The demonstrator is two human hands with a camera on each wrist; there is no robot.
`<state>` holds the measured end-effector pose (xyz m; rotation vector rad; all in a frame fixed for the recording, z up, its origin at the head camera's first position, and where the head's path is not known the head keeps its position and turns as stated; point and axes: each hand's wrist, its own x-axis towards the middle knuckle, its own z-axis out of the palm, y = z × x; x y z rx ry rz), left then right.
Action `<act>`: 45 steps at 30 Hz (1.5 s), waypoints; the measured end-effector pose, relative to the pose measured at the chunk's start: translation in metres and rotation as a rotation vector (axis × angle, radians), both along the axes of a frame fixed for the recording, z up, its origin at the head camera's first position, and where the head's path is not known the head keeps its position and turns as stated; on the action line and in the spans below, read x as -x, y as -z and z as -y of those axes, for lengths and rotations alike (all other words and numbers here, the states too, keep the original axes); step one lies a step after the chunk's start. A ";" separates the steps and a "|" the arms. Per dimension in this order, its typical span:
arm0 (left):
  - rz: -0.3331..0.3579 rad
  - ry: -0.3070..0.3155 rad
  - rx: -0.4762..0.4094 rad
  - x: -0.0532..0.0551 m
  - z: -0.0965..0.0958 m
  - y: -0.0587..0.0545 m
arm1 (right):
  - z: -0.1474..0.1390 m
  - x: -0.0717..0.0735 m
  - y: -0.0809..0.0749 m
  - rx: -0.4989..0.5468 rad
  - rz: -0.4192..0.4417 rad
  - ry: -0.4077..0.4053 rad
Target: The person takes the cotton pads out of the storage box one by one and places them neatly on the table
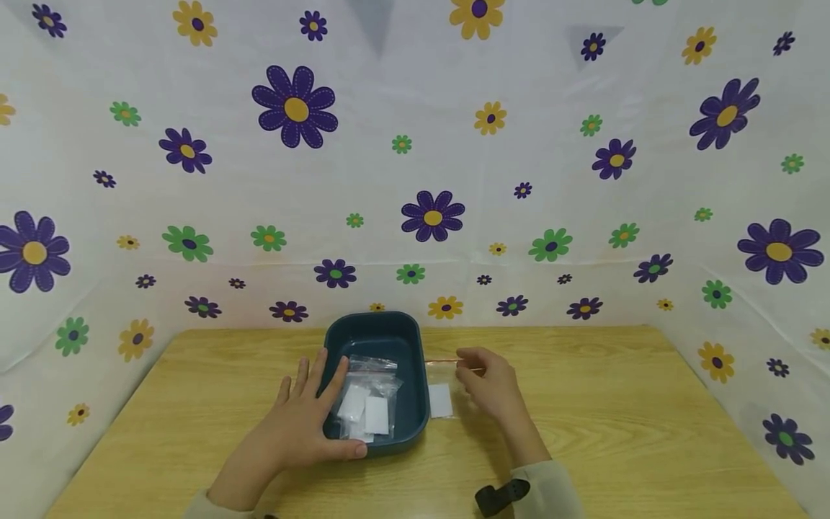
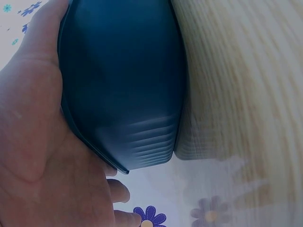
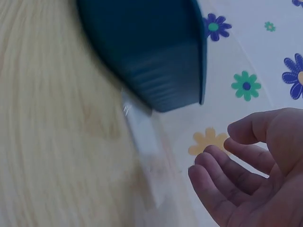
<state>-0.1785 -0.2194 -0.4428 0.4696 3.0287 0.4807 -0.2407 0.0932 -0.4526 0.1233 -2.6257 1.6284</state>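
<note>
A dark blue plastic bin (image 1: pixel 395 445) stands on the table. Several small clear zip bags (image 1: pixel 377 414) with white contents lie inside it. My left hand (image 1: pixel 292 436) rests along the bin's left side and near corner with spread fingers, its thumb at the near rim. Outside the bin, close by its right wall, lies another clear zip bag (image 1: pixel 441 401) with a white piece in it and a reddish strip along its far edge. Over that strip hovers my right hand (image 1: pixel 496 386), fingers loosely bent. The right wrist view shows a gap between thumb and fingers (image 3: pixel 208 189), with nothing held.
The wooden table (image 1: pixel 616 418) reaches back to a white flower-printed cloth (image 1: pixel 363 180) hung behind it and along both sides. A black strap (image 1: pixel 499 497) sits on my right wrist.
</note>
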 end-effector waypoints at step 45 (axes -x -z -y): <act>-0.013 0.005 0.040 0.004 0.000 0.004 | 0.074 -0.022 -0.039 0.453 0.375 -0.517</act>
